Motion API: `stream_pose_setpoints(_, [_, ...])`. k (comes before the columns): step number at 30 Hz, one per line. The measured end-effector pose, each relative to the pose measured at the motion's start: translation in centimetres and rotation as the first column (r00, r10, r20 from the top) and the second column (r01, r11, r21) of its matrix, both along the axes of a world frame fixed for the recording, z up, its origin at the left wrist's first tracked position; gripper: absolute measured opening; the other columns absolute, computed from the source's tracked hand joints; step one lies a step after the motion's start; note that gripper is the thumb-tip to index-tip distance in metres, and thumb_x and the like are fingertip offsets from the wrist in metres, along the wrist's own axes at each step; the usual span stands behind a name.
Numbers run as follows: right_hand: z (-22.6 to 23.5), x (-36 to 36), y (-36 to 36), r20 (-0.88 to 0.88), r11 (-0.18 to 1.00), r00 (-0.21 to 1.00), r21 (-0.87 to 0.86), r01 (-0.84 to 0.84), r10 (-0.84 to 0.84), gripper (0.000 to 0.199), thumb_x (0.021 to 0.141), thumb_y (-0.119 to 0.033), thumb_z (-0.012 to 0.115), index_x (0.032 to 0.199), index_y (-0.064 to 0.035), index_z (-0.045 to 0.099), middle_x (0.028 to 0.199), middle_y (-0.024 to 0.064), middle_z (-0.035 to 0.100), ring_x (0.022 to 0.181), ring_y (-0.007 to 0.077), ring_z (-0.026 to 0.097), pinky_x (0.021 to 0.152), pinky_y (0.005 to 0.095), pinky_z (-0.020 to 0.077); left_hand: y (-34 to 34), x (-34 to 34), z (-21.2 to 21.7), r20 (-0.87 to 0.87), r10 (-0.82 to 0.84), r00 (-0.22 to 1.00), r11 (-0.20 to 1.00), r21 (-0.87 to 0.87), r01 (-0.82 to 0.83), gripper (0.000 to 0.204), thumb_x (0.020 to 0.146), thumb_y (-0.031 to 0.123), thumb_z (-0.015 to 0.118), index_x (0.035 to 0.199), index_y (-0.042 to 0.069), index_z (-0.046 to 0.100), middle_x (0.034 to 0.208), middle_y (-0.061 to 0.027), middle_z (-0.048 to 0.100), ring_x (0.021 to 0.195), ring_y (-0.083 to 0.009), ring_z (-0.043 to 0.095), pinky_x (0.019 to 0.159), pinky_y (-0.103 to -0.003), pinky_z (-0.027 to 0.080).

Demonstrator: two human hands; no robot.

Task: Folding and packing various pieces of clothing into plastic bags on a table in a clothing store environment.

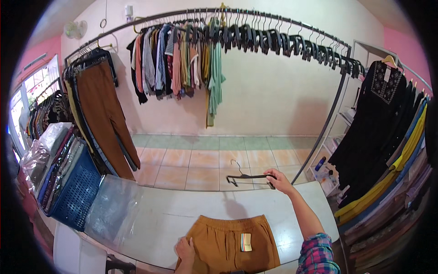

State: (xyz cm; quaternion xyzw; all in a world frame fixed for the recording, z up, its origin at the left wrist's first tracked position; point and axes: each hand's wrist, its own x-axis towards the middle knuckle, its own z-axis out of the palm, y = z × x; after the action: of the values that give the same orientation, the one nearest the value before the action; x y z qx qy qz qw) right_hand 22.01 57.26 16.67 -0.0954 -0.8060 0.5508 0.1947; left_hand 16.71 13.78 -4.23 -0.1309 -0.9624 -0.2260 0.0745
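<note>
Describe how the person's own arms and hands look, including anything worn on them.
The right arm wears a loose plaid fabric sleeve in pink, blue and teal, ending well short of the wrist. The bare right hand and bare left hand wear no gloves. No left sleeve shows.

Right sleeve (319, 253), at the near right corner of the bench (155, 228): plaid cloth in pink, dark blue and teal, wrinkled, edge ending near the elbow. Right forearm (303, 210) and right hand (279, 181), toward the bench's far edge: bare. Left hand (185, 249), toward its near edge: bare.
</note>
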Motion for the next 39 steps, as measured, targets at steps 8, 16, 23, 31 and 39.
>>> stream_pose_setpoints(8, [8.5,0.2,-5.7,-0.090,0.900,0.996,0.434,0.040,-0.001,0.019,0.089,-0.008,0.041,0.101,-0.0055,0.055,0.075,0.0031,0.051,0.067,0.0130,0.046,0.064,0.0233,0.0385,0.1,0.0,3.1,0.181,-0.083,0.980,0.997,0.018,0.081,0.040,0.081,0.033,0.050,0.111,0.007,0.044,0.097,-0.0154,0.053,0.084,-0.0313,0.054,0.074,-0.045,0.041])
stream_pose_setpoints(16, [18.7,-5.0,-17.4,-0.265,0.843,0.964,0.510,0.173,-0.038,0.020,0.089,-0.007,0.038,0.101,-0.0036,0.054,0.076,0.0100,0.056,0.064,0.0201,0.050,0.061,0.0283,0.0406,-2.4,-2.3,1.1,0.196,-0.493,0.848,0.870,0.109,0.481,0.039,0.083,0.021,0.045,0.121,0.012,0.045,0.093,-0.0192,0.056,0.065,-0.0329,0.057,0.055,-0.043,0.048])
stream_pose_setpoints(23, [27.4,-15.5,-26.0,-0.685,0.625,0.728,0.566,0.538,-0.007,0.021,0.089,-0.006,0.037,0.099,0.0012,0.054,0.092,0.0173,0.058,0.085,0.0302,0.056,0.076,0.0332,0.0430,-4.1,-6.9,0.1,-0.121,-0.877,0.466,0.469,-0.003,0.883,0.052,0.077,0.033,0.050,0.124,0.012,0.043,0.100,-0.0155,0.054,0.084,-0.0315,0.054,0.072,-0.043,0.044])
stream_pose_setpoints(31, [37.7,-25.8,-26.9,-0.842,0.426,0.512,0.405,0.809,-0.171,0.019,0.083,0.000,0.040,0.099,0.0003,0.050,0.094,0.0208,0.054,0.085,0.0381,0.054,0.073,0.0416,0.0439,-5.0,-7.4,0.9,-0.193,-0.897,0.398,0.396,0.049,0.917,0.054,0.078,0.035,0.050,0.126,0.014,0.040,0.103,-0.0146,0.052,0.089,-0.0311,0.051,0.072,-0.046,0.041])
stream_pose_setpoints(39, [40.4,-32.4,-24.5,-0.826,0.222,0.417,0.356,0.908,-0.380,0.026,0.077,0.001,0.043,0.103,-0.0009,0.046,0.102,0.0211,0.049,0.083,0.0391,0.056,0.072,0.0435,0.0472,-5.1,-7.3,1.2,-0.138,-0.905,0.402,0.388,0.120,0.914,0.054,0.078,0.034,0.051,0.126,0.014,0.039,0.103,-0.0134,0.050,0.091,-0.0293,0.049,0.074,-0.045,0.039])
